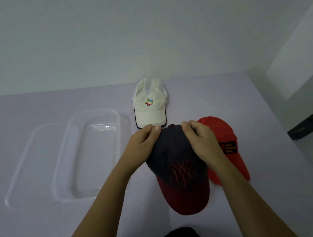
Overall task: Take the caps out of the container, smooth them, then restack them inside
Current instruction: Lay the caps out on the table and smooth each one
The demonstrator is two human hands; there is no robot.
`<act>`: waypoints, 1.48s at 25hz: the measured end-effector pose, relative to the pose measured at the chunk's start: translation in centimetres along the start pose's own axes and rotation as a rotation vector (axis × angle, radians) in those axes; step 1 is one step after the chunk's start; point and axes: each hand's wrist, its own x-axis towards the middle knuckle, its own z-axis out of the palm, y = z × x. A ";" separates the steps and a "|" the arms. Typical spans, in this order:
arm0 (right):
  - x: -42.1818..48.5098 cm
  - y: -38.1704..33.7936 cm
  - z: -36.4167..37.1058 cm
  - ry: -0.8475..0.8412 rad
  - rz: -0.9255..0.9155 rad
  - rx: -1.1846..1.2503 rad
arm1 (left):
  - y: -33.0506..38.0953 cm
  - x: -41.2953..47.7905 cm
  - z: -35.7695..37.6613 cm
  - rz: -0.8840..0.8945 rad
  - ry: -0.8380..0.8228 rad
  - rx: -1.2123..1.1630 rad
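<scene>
Lilac table [47,232], 3 caps [148,103] outside container [91,113], left hand [143,144], right hand [199,136] pinching navy cap [174,155]

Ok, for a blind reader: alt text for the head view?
Left hand and right hand pinch the rear of a navy cap. A red cap lies to its right, a white cap beyond, a clear container left.

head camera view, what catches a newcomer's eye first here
The left hand and right hand pinch the far edge of a navy cap in the centre. A red cap lies at its right, a white cap behind it, an empty clear container to the left.
</scene>
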 end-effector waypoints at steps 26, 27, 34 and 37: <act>0.3 1.9 1.4 -0.142 0.611 1.006 | -1.0 0.5 -4.0 -0.648 -0.429 -0.413; 0.3 1.9 1.3 -0.142 0.609 1.026 | -1.4 0.7 -3.9 -0.631 -0.478 -0.341; 0.5 2.9 1.5 -0.104 0.654 1.161 | -2.8 1.2 -4.3 -0.596 -0.582 -0.136; 0.7 3.7 2.0 -0.065 0.667 1.180 | -3.6 1.8 -4.0 -0.575 -0.534 -0.104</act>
